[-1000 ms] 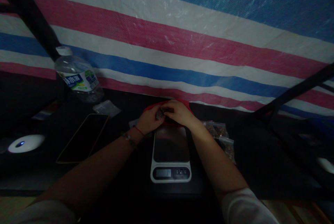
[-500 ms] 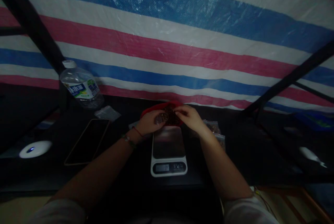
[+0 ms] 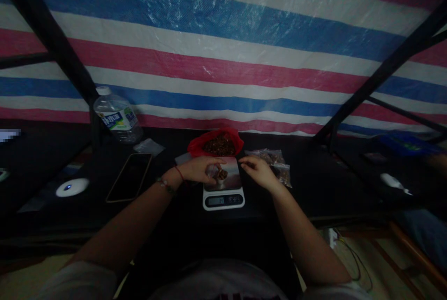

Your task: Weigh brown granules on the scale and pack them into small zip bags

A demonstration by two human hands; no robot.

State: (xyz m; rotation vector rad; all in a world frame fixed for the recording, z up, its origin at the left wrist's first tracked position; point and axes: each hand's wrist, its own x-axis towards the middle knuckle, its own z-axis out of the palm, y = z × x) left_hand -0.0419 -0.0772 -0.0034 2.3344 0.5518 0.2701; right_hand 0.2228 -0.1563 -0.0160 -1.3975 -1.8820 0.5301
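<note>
My left hand (image 3: 199, 169) curls its thumb and fingers around a small clear bag (image 3: 222, 175) with brown pieces showing at its mouth. Bag and hand are over the metal plate of a white digital kitchen scale (image 3: 224, 201); whether the bag touches the plate I cannot tell. My right hand (image 3: 257, 169) is at the scale's right edge, fingers loosely bent and apart, with nothing visible in them. Just behind the scale is a red plastic bag (image 3: 193, 147), its mouth open on a heap of small brown pieces (image 3: 219, 144).
Several filled clear zip bags (image 3: 283, 173) lie to the right. On the left are a phone (image 3: 129, 177), a clear plastic packet (image 3: 150, 146), a large plastic bottle (image 3: 120, 118) and a white oval device (image 3: 72, 187). A striped sheet (image 3: 223, 76) hangs behind the black table.
Both hands have come back from the red bag toward me. My left hand has brought the small bag over the scale; my right hand has left the brown pieces. The view has shifted.
</note>
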